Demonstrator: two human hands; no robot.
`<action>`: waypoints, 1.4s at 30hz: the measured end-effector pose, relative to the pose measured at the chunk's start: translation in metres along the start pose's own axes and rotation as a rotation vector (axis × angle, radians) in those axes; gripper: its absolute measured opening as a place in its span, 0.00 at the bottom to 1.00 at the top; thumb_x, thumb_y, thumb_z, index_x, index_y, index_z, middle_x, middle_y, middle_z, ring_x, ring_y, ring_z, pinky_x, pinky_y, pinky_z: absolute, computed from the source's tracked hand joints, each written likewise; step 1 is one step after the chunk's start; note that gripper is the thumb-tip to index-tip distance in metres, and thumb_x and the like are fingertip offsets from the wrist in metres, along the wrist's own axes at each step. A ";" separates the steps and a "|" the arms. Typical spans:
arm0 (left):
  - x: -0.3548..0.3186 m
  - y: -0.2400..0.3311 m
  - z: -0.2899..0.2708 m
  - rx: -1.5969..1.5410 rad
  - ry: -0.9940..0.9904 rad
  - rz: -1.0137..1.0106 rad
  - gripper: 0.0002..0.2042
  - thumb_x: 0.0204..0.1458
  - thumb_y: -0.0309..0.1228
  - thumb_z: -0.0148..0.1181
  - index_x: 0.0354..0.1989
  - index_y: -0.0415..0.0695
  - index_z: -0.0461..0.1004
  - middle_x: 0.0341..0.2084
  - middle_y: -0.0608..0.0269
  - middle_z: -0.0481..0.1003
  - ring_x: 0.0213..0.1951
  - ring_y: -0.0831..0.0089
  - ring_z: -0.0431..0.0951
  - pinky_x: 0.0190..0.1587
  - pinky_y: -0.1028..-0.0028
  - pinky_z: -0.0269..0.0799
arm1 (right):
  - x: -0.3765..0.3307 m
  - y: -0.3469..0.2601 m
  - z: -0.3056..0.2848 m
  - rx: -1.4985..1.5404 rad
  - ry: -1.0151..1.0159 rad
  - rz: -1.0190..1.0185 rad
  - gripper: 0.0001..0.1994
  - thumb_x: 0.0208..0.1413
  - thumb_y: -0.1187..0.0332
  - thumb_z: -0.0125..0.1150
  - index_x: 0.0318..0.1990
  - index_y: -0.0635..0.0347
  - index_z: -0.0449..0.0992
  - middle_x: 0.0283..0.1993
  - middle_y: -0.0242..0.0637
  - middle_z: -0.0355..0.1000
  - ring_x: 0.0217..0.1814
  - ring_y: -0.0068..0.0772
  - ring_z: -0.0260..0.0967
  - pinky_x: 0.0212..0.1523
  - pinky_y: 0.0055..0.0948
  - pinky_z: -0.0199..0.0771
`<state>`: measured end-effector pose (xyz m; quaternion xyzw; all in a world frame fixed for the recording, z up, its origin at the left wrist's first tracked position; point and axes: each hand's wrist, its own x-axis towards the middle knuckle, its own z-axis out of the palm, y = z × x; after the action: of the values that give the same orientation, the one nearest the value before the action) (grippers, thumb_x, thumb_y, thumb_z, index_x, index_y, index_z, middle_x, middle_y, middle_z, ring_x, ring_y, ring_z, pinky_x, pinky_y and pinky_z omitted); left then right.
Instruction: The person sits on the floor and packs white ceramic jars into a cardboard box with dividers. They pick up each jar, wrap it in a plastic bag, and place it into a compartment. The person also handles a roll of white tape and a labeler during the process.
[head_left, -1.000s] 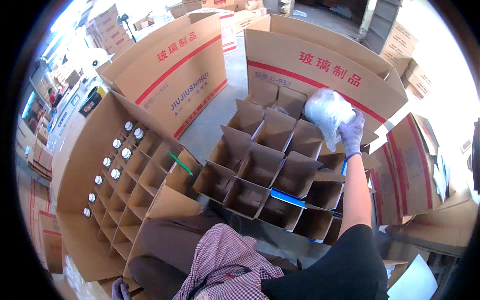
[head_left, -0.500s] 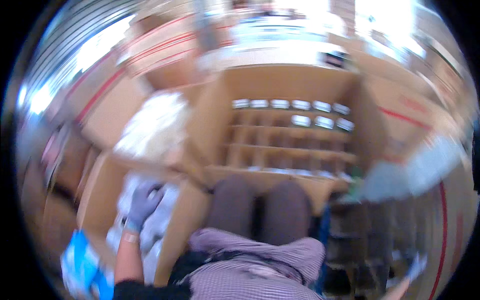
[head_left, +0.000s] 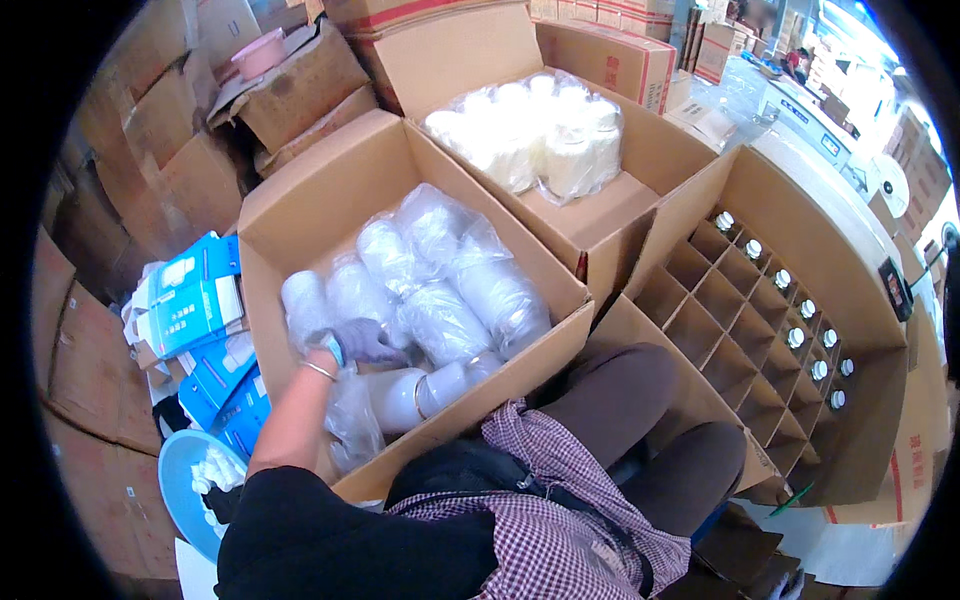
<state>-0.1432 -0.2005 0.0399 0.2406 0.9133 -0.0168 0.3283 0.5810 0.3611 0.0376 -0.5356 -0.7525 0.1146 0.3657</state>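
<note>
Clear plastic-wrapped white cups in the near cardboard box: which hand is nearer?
Left. The gloved left hand rests on the clear plastic-wrapped white cups in the near cardboard box. The right hand is not in view.

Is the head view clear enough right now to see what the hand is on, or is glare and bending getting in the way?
Head view: sharp at centre, left hand clear on bagged white jars in the box; edges bend toward the rim; top right washes out in daylight; black ring around the picture.

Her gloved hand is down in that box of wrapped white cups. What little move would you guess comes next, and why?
Probably closing the left hand around one plastic-wrapped bundle and lifting it out: the gloved fingers already rest among the bundles in the open carton.
</note>
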 end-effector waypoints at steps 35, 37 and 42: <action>-0.167 0.366 -0.119 -0.104 0.302 1.426 0.37 0.34 0.48 0.80 0.52 0.40 0.75 0.42 0.45 0.79 0.45 0.48 0.80 0.49 0.58 0.75 | -0.005 -0.421 0.030 0.720 -0.667 -0.739 0.41 0.44 0.57 0.77 0.67 0.57 0.66 0.63 0.53 0.65 0.65 0.56 0.66 0.66 0.44 0.67; -0.132 0.392 -0.068 -0.293 0.124 1.398 0.44 0.37 0.47 0.79 0.62 0.38 0.68 0.51 0.41 0.76 0.54 0.49 0.78 0.59 0.59 0.72 | -0.004 -0.374 0.034 0.629 -0.687 -0.566 0.39 0.45 0.59 0.77 0.65 0.58 0.67 0.61 0.51 0.68 0.63 0.52 0.68 0.65 0.41 0.69; -0.054 0.375 -0.010 -0.426 0.267 1.169 0.46 0.37 0.44 0.79 0.66 0.36 0.65 0.60 0.43 0.68 0.63 0.48 0.69 0.66 0.59 0.64 | -0.041 -0.251 0.043 0.978 -0.778 0.248 0.31 0.50 0.64 0.73 0.62 0.60 0.70 0.56 0.39 0.72 0.58 0.31 0.70 0.60 0.32 0.70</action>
<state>0.0565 0.1098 0.1284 0.6289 0.6473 0.3774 0.2074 0.3770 0.2336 0.1309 -0.3090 -0.6235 0.6726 0.2517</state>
